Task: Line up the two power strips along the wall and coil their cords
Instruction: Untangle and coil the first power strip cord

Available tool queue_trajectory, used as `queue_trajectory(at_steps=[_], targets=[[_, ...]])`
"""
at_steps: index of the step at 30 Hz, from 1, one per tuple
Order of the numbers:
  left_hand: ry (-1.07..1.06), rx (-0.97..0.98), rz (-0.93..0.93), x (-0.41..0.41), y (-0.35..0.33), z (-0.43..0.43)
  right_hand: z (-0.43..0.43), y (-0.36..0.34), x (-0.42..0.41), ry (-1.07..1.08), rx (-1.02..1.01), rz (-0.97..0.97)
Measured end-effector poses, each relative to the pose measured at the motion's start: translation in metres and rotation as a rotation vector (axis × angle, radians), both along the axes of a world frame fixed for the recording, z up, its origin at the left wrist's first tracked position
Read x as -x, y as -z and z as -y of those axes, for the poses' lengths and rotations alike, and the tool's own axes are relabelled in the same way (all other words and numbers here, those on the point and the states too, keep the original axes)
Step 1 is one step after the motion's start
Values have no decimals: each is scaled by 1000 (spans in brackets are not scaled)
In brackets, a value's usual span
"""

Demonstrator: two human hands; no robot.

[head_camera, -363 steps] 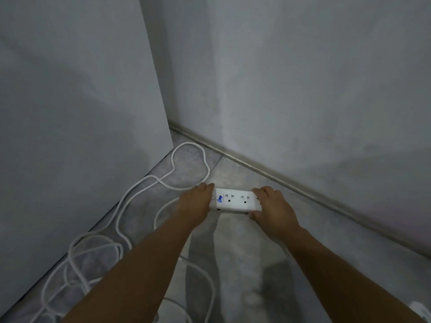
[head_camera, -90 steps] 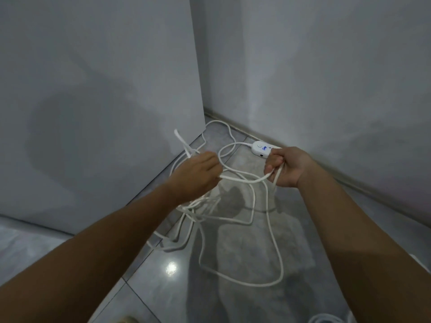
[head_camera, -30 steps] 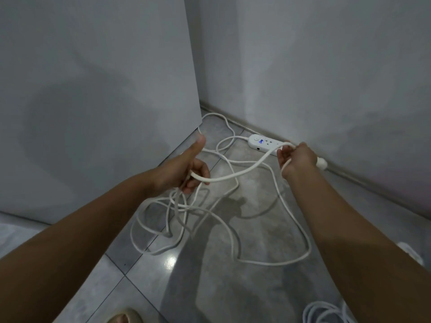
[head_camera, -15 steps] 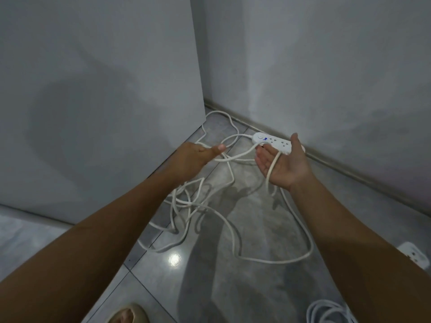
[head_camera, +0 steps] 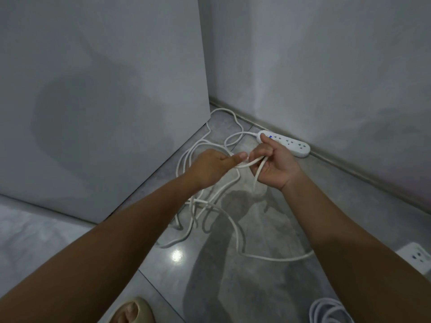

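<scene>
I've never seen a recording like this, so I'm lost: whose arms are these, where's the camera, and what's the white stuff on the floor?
No machine here: a person wears one wide-angle camera on the head, looking down at their own bare arms. The left hand and the right hand both grip a loose white power cord, a short stretch running between them; the rest lies in tangled loops on the grey tiled floor. It appears to lead to a long white power strip lying along the grey wall. A second white power strip shows partly at the right edge, and a coiled white cord at the bottom right. The beige sandal is on the person's foot.
</scene>
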State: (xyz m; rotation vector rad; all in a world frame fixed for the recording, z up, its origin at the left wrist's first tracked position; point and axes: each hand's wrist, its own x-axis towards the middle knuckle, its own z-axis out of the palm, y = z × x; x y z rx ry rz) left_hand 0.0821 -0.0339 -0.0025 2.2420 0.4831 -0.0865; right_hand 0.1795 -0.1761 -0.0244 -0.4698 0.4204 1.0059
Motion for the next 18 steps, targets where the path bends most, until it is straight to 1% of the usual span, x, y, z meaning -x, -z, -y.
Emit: queue_trajectory(at_steps=[1, 2, 4, 6, 8, 11, 12, 14, 16, 18], targets=[[37, -11, 10, 2, -1, 5, -2, -2, -3, 25, -66, -53], [67, -3, 23, 5, 0, 11, -3, -5, -8, 34, -119, -65], [86, 118, 42, 20, 8, 18, 2, -14, -19, 36, -148, 19], [78, 229, 22, 40, 19, 15, 16, -27, -33, 77, -155, 95], [71, 236, -13, 63, 33, 1, 35, -36, -47, 133, -164, 106], [146, 68, -15, 91, 44, -17, 57, -37, -58, 154, -103, 141], [177, 0, -28, 93, 44, -20, 60, -35, -59, 137, -117, 143], [250, -194, -64, 91, 44, -29, 62, -32, -60, 74, -209, 129], [359, -375, -71, 83, 42, -41, 64, -38, -60, -50, -323, 147], [452, -450, -100, 72, 43, -52, 71, -50, -61, -171, -363, 225]])
